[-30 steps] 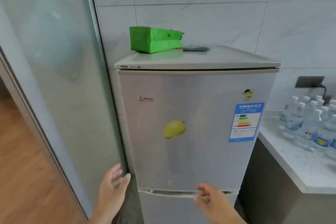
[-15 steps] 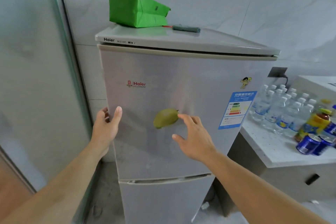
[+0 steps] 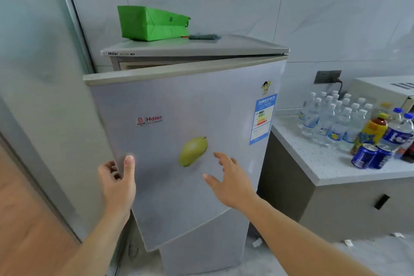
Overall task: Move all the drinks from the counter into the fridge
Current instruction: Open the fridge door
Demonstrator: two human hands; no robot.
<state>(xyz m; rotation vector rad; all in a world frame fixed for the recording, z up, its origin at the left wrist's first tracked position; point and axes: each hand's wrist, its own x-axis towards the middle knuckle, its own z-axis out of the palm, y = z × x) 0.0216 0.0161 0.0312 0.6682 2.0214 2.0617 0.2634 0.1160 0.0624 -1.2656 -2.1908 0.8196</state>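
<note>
The upper fridge door (image 3: 179,141) stands ajar, its free left edge swung toward the near side, and it could slip from the left hand (image 3: 117,182) if the pull goes on, since that hand grips only the thin door edge, fingers hooked behind it and thumb laid flat on the front. Opened too fast or too wide, the door might also swing left into the glass panel (image 3: 33,74) close beside it. The right hand (image 3: 229,182) is spread wide, fingers straight, holding nothing; it hovers at the door face just right of the mango magnet (image 3: 193,151), and contact cannot be judged. The drinks, namely water bottles (image 3: 331,116), a yellow-capped tea bottle (image 3: 371,132) and blue cans (image 3: 371,155), stand untouched on the counter (image 3: 313,159) to the right.
</note>
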